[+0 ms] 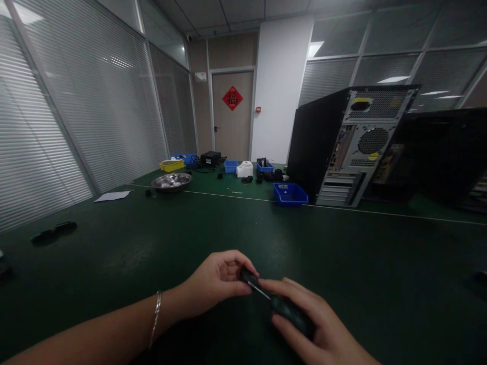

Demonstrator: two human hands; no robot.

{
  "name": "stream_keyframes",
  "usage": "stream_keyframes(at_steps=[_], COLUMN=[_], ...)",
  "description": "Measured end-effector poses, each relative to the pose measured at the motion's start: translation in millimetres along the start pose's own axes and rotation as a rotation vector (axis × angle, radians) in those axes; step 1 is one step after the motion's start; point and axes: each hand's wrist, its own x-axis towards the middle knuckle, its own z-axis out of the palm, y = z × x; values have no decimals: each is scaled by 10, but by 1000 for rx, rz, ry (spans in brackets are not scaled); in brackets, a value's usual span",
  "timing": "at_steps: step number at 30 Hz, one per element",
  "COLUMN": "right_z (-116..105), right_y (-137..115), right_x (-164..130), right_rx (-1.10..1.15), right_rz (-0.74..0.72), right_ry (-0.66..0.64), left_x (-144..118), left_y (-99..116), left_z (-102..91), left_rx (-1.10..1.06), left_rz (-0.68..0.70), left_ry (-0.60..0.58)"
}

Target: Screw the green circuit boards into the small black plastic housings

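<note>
The left hand (215, 281) pinches a small dark piece (248, 277); the right hand (317, 322) grips a dark-handled tool (288, 312), its thin metal shaft (262, 291) reaching the piece, over a green bench (190, 223).

Has paper (112, 196), a bowl (172, 182), a yellow tray (171, 166), a blue tray (290, 197) and a tower (344, 147) on a green table (171, 218).
</note>
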Motion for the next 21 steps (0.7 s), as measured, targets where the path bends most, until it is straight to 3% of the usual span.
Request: stream_keyframes(at_steps=[4, 14, 21], right_z=[11, 33, 77], right_y=[-1, -58, -124], right_x=[48, 112, 132], right_rx=[-3, 109, 72], right_rz=[-3, 159, 141], right_ry=[-44, -80, -43], left_x=[-33, -51, -103], left_y=[5, 8, -24], left_z=[33, 138, 243], left_rx=[31, 6, 112], left_rz=[-69, -62, -23], left_ry=[-22, -36, -10])
